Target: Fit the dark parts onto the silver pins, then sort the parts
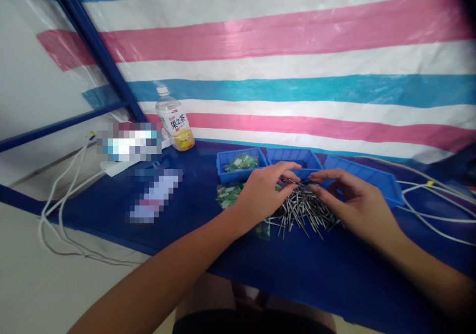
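Observation:
A loose heap of thin grey metal pins (307, 212) lies on the blue table, below both hands. My left hand (256, 192) is closed in a pinch over the heap's left side, with a thin metal pin (293, 181) between thumb and fingers. Facing it from the right, my right hand (353, 197) has thumb and forefinger close together near the pin's end. What sits between those right fingertips is too small and dark to name. Under my left wrist lies a clear plastic bag with green and white contents (226, 195), partly hidden by the hand.
Behind the hands stand a blue bin (241, 177) holding small green bagged pieces, a middle blue bin (293, 156) and a right blue bin (383, 182). A drink bottle (175, 120) stands back left. White cables (439, 210) run at the right; more cables (55, 220) hang left.

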Demonstrator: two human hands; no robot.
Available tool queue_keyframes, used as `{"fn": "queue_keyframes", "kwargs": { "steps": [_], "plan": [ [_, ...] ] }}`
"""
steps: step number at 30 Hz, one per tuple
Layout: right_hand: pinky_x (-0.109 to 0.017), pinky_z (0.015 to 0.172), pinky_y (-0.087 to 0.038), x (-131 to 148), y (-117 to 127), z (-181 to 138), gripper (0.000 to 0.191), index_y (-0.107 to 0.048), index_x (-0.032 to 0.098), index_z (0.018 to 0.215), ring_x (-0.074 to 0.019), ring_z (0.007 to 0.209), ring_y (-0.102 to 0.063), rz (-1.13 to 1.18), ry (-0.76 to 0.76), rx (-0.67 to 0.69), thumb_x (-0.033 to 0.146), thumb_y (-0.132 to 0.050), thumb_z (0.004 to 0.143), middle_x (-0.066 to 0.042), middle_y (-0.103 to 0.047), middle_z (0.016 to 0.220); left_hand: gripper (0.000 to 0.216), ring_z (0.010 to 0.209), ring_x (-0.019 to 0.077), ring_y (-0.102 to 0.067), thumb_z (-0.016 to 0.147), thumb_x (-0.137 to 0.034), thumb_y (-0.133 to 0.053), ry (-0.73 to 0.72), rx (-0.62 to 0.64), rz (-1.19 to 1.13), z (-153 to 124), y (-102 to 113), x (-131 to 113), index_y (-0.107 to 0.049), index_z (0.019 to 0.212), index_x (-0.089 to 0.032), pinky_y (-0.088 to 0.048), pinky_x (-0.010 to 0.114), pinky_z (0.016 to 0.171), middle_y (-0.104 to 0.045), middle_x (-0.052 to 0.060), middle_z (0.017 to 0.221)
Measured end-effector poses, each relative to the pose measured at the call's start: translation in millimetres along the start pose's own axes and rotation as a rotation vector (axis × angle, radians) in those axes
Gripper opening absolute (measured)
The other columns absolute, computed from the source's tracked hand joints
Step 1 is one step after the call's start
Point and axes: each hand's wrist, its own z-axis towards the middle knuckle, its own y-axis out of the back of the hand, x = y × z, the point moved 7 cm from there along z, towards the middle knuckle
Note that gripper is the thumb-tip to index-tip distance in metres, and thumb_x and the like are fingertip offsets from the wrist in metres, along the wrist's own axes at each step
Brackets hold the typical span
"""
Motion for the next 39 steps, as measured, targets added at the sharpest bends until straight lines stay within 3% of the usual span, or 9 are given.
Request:
{"fn": "queue_keyframes", "kwargs": {
  "steps": [8,13,18,23,26,31,35,39],
  "plan": [
    [-0.040,0.086,-0.058,3.9,-13.1,-4.4,0.017,-0.066,0.028,0.101,-0.0264,0.102,-0.073,0.149,0.064,0.120,0.040,-0.076,0.097,-0.005,-0.076,0.108,0.045,0.096,0.0184,-0.080,0.094,-0.015,-0.066,-0.005,0.059,-0.126,-3.2,-9.3,-5.1,-0.064,0.138,-0.025,-0.068,0.038,0.098,-0.084,0.003,0.113],
    [-0.036,0.078,-0.057,14.6,-12.1,-6.7,0.020,-0.060,0.028,0.109,-0.0221,0.088,-0.069,0.148,0.100,0.104,0.035,-0.074,0.097,-0.003,-0.071,0.098,0.049,0.100,0.0202,-0.081,0.097,-0.025,-0.069,0.041,0.024,-0.245,-3.2,-7.0,-4.4,-0.058,0.145,-0.025,-0.069,0.038,0.093,-0.079,0.010,0.128],
    [-0.036,0.074,-0.058,14.8,-5.6,-6.7,0.033,-0.062,0.031,0.131,-0.0236,0.089,-0.069,0.092,0.092,0.064,0.034,-0.068,0.099,-0.004,-0.069,0.098,0.037,0.079,0.0176,-0.078,0.102,-0.035,-0.064,0.078,0.058,-0.154,-4.3,-4.3,-8.9,-0.067,0.137,-0.021,-0.066,0.033,0.078,-0.084,0.006,0.100],
    [-0.044,0.075,-0.059,4.9,5.1,-5.4,0.022,-0.068,0.032,0.113,-0.0286,0.090,-0.071,0.032,0.042,-0.047,0.047,-0.072,0.098,-0.006,-0.074,0.102,0.039,0.066,0.0159,-0.074,0.106,-0.035,-0.055,0.067,0.208,-0.092,-9.2,-16.8,-10.3,-0.069,0.140,-0.021,-0.062,0.030,0.065,-0.085,0.004,0.094],
    [-0.044,0.072,-0.058,7.2,5.6,-4.8,0.020,-0.071,0.033,0.106,-0.0288,0.087,-0.071,-0.043,0.051,-0.047,0.052,-0.071,0.099,-0.006,-0.077,0.100,0.043,0.073,0.0167,-0.076,0.105,-0.032,-0.055,0.017,0.195,-0.043,-9.8,-19.6,-11.2,-0.068,0.144,-0.020,-0.064,0.031,0.071,-0.085,0.006,0.104],
    [-0.043,0.074,-0.058,13.5,4.5,-4.9,0.018,-0.072,0.032,0.102,-0.0261,0.084,-0.071,-0.035,0.077,-0.053,0.050,-0.073,0.098,-0.004,-0.077,0.098,0.041,0.105,0.0207,-0.080,0.103,-0.028,-0.057,-0.041,0.105,-0.032,-8.1,-17.8,-14.1,-0.071,0.141,-0.020,-0.066,0.037,0.095,-0.078,0.009,0.134],
    [-0.039,0.070,-0.058,11.2,0.0,-5.4,0.019,-0.073,0.031,0.106,-0.0234,0.082,-0.071,0.023,0.060,0.002,0.047,-0.075,0.096,-0.002,-0.077,0.103,0.032,0.113,0.0206,-0.078,0.105,-0.029,-0.059,-0.053,0.055,-0.080,-6.1,-14.1,-15.5,-0.076,0.131,-0.020,-0.066,0.036,0.098,-0.079,0.008,0.132],
    [-0.037,0.070,-0.059,11.0,-5.5,-7.1,0.022,-0.076,0.031,0.112,-0.0235,0.084,-0.073,0.092,0.055,0.091,0.047,-0.076,0.097,-0.003,-0.079,0.105,0.024,0.110,0.0204,-0.078,0.105,-0.027,-0.061,-0.027,0.014,-0.111,-3.2,-8.8,-12.3,-0.080,0.119,-0.022,-0.067,0.036,0.095,-0.081,0.007,0.123]
  ]
}}
